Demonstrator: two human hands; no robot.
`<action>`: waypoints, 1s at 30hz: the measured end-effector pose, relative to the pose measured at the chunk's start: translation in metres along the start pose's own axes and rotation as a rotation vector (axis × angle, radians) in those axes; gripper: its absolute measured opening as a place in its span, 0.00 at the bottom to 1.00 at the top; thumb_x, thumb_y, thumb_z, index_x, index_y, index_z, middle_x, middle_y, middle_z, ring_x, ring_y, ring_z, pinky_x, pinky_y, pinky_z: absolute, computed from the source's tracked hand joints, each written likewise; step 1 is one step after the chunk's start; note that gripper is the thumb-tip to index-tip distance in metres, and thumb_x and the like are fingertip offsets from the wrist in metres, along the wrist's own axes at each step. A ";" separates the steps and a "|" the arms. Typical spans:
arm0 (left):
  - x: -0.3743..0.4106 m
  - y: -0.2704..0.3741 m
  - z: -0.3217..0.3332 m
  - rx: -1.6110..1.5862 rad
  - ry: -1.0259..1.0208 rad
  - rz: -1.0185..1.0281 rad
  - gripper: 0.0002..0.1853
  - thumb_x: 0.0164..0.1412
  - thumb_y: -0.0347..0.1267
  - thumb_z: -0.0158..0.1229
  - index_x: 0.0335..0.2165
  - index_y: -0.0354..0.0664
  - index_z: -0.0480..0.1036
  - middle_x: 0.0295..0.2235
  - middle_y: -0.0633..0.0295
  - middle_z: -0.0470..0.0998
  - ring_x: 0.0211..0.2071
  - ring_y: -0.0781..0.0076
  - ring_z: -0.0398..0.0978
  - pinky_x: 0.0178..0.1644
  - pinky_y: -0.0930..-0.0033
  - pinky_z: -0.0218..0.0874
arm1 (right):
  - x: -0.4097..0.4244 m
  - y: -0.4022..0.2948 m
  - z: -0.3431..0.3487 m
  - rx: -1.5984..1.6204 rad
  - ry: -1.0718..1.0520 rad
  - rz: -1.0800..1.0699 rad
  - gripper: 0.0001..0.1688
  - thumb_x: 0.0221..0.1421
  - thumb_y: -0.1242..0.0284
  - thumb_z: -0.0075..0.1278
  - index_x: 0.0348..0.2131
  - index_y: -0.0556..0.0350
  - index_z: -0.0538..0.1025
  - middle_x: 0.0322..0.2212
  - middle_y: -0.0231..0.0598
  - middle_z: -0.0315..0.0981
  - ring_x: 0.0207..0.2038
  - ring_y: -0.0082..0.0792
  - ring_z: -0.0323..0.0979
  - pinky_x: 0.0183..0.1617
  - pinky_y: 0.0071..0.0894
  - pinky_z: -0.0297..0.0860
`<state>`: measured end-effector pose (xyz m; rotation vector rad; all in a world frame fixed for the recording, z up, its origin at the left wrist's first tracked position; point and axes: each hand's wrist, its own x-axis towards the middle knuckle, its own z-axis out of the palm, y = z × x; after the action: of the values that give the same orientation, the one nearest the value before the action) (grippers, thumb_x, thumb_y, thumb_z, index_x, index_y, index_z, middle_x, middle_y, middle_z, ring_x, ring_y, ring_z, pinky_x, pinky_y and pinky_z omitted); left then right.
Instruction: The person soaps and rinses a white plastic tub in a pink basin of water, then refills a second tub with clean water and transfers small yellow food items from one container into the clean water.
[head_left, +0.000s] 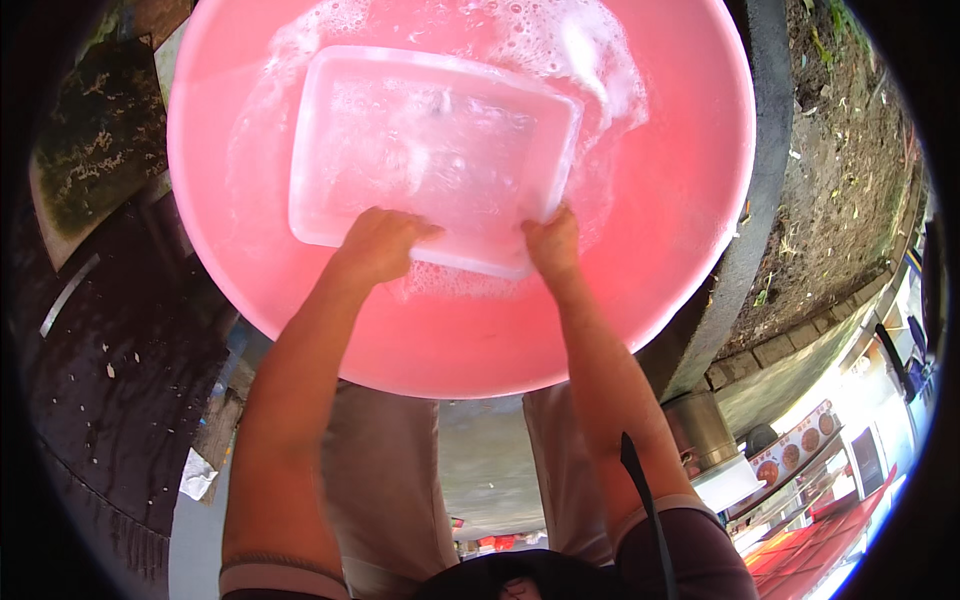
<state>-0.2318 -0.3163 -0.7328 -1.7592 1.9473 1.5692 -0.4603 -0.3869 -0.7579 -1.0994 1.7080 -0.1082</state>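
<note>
A large round pink plastic basin (660, 247) holds soapy water with white foam (562, 37). In it lies a rectangular, pale translucent plastic tray (465, 165), slightly turned, with water inside. My left hand (382, 244) grips the tray's near rim left of its middle, fingers curled over the edge. At the near right corner, my right hand (553, 236) holds the rim with the thumb on the inner side. The undersides of the tray and the fingertips beyond the rim are hidden.
Dark wet paving (127, 360) lies to the left, with a mossy slab (105, 142) above it. A concrete kerb (769, 112) and bare soil (847, 187) border the basin's right. A metal pot (701, 431) stands at lower right, and crumpled white paper or plastic (197, 475) lies at lower left.
</note>
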 end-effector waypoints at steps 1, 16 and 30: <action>0.005 0.006 -0.002 -0.017 -0.033 -0.031 0.28 0.39 0.16 0.48 0.42 0.49 0.73 0.42 0.61 0.73 0.43 0.61 0.71 0.48 0.65 0.62 | 0.004 -0.003 -0.005 0.040 -0.039 0.027 0.17 0.38 0.81 0.48 0.34 0.69 0.70 0.29 0.56 0.73 0.34 0.47 0.73 0.36 0.37 0.69; 0.016 0.030 -0.020 0.061 -0.055 -0.015 0.28 0.40 0.18 0.48 0.42 0.54 0.73 0.40 0.61 0.74 0.41 0.61 0.71 0.43 0.64 0.61 | 0.027 -0.027 -0.030 -0.035 -0.039 0.141 0.14 0.39 0.79 0.47 0.31 0.69 0.73 0.26 0.49 0.74 0.32 0.37 0.73 0.35 0.32 0.67; 0.051 -0.027 0.029 0.313 0.173 -0.357 0.18 0.48 0.34 0.54 0.41 0.54 0.70 0.33 0.61 0.75 0.41 0.64 0.68 0.46 0.54 0.50 | 0.042 0.012 0.003 0.125 0.103 -0.155 0.15 0.44 0.82 0.51 0.37 0.65 0.70 0.28 0.38 0.72 0.33 0.31 0.70 0.38 0.27 0.66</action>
<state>-0.2438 -0.3259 -0.7959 -2.0116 1.7022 0.9722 -0.4661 -0.4081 -0.7958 -1.1478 1.6804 -0.3704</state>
